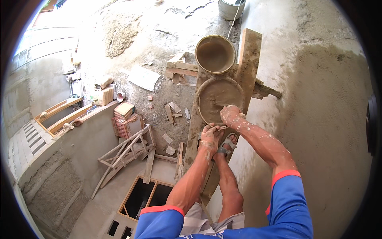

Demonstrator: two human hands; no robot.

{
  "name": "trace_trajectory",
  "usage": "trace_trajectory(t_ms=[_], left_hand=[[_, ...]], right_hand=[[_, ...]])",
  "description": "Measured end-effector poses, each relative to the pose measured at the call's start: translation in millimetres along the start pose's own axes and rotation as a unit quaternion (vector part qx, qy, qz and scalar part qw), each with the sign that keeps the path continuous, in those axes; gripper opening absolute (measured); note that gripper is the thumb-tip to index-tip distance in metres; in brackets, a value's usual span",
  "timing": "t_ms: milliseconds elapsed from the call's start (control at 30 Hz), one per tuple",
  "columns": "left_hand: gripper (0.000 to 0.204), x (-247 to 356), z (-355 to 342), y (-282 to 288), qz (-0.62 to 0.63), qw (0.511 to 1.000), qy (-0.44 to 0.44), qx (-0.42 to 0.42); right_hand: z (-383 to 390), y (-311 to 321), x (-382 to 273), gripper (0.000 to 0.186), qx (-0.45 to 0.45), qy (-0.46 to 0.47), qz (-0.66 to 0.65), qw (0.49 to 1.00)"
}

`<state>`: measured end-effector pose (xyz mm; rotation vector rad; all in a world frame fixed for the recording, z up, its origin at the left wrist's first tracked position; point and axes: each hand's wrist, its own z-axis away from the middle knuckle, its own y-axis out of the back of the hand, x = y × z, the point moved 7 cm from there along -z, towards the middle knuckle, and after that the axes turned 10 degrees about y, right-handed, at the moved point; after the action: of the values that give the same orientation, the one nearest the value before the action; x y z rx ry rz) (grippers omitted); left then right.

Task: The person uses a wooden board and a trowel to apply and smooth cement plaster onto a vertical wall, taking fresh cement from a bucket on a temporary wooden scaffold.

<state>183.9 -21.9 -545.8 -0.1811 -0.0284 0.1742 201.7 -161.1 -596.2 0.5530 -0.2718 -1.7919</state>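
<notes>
A round bucket (200, 104) of wet grey mortar stands on the plank (192, 148) in front of me. My left hand (211, 137) is closed at its near rim, fingers curled over the edge. Above the mortar, my right hand (232, 114) is closed in a fist around what looks like a trowel. Only a thin edge of the trowel's blade (219, 105) shows at the mortar surface; the handle is hidden in the fist. Just beyond stands a second bucket (215, 55) with muddy water inside.
Damp plaster covers part of the wall (318, 119) at my right. My sandalled foot (227, 144) rests on the plank, high above the floor. Below left are a leaning wooden frame (126, 153), stacked tiles (128, 124) and a framed opening (145, 196). Another bucket (230, 10) stands far ahead.
</notes>
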Motion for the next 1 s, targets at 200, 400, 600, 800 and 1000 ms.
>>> trace_trajectory(t_ms=[200, 400, 600, 800, 1000], left_hand=[[0.014, 1.7, -17.0, -32.8, 0.191, 0.975, -0.022, -0.109], [0.018, 13.9, -20.0, -65.8, 0.172, 0.983, -0.063, 0.028], [0.004, 22.0, -8.7, -60.6, -0.016, 0.989, -0.108, 0.100], [0.005, 35.3, 16.6, -73.7, -0.199, 0.955, -0.189, 0.113], [0.007, 19.5, 0.7, -84.7, -0.428, 0.875, -0.208, 0.090]], right_hand=[[148.3, 54.7, 17.2, 0.017, 0.208, 0.051, -0.089, 0.973], [279.7, -45.2, 64.5, 0.035, 0.202, -0.082, -0.380, 0.899], [368.7, -168.4, 18.2, 0.050, 0.099, -0.243, -0.512, 0.818], [389.4, -168.0, -56.6, 0.050, 0.040, -0.176, -0.566, 0.804], [406.6, -189.4, -81.1, 0.055, 0.012, -0.285, -0.580, 0.763]])
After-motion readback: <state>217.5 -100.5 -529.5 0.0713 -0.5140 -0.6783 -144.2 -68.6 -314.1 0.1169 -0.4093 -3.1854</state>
